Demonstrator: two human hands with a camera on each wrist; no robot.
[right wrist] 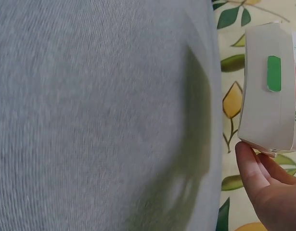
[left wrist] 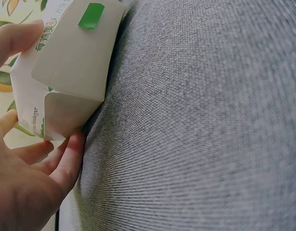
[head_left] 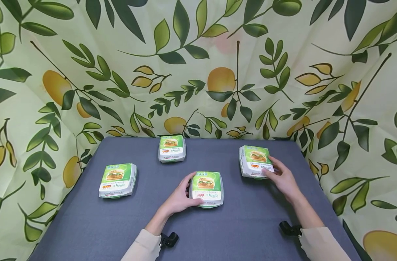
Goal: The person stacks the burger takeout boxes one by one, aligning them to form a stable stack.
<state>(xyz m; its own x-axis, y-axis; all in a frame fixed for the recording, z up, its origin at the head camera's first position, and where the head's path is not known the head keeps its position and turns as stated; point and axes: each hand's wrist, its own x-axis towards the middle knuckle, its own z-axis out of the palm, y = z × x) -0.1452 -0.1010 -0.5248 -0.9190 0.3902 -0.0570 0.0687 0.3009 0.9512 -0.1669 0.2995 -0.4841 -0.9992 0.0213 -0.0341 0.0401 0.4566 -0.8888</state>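
Note:
My left hand (head_left: pixel 179 198) grips the near middle burger box (head_left: pixel 207 185) at its left side, thumb on the front edge. In the left wrist view this white box (left wrist: pixel 75 53) with a green tab rests on or close to the cloth, fingers (left wrist: pixel 70 161) against its end. At the right, my right hand (head_left: pixel 285 179) holds another burger box (head_left: pixel 256 159) by its right side. The right wrist view shows that box (right wrist: pixel 265 110) raised off the table, its shadow apart on the cloth. Both boxes have green-and-white lids with a burger picture.
Two similar burger boxes stand on the grey-blue cloth-covered table (head_left: pixel 139 224): one at the left (head_left: pixel 117 179), one at the back (head_left: pixel 172 148). A leaf-and-fruit patterned curtain (head_left: pixel 192 72) hangs behind the table and along both sides.

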